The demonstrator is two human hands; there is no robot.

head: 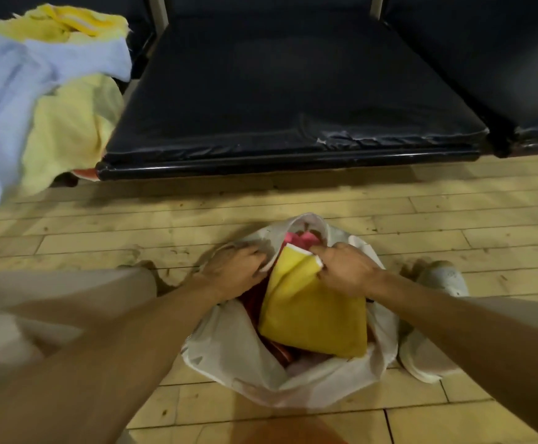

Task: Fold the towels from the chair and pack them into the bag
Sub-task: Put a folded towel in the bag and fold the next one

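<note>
Fingers (320,253) of the right hand (348,270) pinched the folded yellow towel's (312,315) upper edge; the left hand (232,270) gripped the white bag's (229,357) rim. Left of the black chair seat (277,91) lay unfolded towels (21,91). On the floor (453,219) sat the bag, the yellow towel partly inside, over a pink towel (303,238).

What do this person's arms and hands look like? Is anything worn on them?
The left forearm and right forearm are bare, no sleeve in view. The left hand and right hand wear no gloves; I see no watch, bracelet or ring, though the picture is blurry.
</note>
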